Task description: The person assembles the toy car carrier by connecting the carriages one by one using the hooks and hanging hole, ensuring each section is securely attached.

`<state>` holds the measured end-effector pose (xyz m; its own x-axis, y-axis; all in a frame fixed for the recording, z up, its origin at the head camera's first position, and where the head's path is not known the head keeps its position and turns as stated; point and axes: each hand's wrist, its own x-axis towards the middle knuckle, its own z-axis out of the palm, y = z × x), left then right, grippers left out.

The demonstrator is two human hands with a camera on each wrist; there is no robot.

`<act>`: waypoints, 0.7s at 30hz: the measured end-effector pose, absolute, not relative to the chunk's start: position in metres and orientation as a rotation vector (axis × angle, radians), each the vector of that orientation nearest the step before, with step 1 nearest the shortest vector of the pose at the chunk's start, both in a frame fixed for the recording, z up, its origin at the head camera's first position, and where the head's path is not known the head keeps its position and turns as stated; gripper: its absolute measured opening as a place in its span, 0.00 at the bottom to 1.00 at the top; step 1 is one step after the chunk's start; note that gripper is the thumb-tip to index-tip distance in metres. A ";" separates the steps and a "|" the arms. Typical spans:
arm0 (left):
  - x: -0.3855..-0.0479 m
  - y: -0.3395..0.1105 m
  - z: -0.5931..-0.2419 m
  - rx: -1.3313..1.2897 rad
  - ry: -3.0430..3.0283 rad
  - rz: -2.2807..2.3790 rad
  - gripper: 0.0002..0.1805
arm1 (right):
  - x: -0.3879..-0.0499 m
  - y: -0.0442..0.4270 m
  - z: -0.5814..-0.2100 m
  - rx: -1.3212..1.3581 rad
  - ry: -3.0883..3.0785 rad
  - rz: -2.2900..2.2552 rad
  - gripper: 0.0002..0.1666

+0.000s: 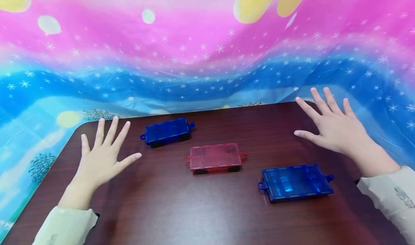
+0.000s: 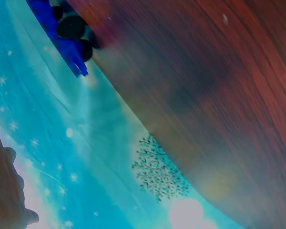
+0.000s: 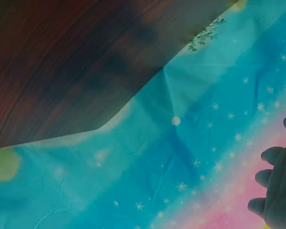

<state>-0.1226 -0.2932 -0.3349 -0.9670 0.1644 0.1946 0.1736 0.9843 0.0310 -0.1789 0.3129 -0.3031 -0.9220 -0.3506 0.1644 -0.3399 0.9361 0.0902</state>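
Note:
Three flat toy train cars with wheels and end couplers stand apart in a diagonal row. One dark blue car point(image 1: 167, 131) is at the back left, a translucent red car point(image 1: 215, 157) in the middle, and another blue car point(image 1: 296, 182) at the front right. My left hand point(image 1: 100, 162) is spread over the left side of the table, nearest the back blue car. On the right, my right hand point(image 1: 338, 126) is spread above the far right corner, beyond the front blue car. Neither hand touches a car. In the left wrist view, part of a blue car point(image 2: 62, 36) shows.
The cars stand on a dark brown wooden table point(image 1: 155, 205) with rounded far corners. A pink and blue cloth point(image 1: 194, 57) with snowflakes and yellow shapes hangs behind and beside it. Pale sleeves point(image 1: 66, 225) cover both forearms.

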 end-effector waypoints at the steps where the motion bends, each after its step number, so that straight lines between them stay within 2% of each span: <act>1: -0.122 -0.290 -0.335 -0.266 -2.931 -0.078 0.54 | -0.178 0.312 -0.304 0.535 -2.920 -0.080 0.55; 21: -0.127 -0.237 -0.344 -0.584 -2.865 -0.136 0.53 | -0.148 0.287 -0.314 0.806 -3.015 0.146 0.56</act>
<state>-0.1265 -0.2374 -0.3441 -0.8985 0.3759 0.2266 0.3957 0.9172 0.0475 -0.1475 0.2874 -0.3138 -0.8667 -0.4972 0.0412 -0.4988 0.8625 -0.0855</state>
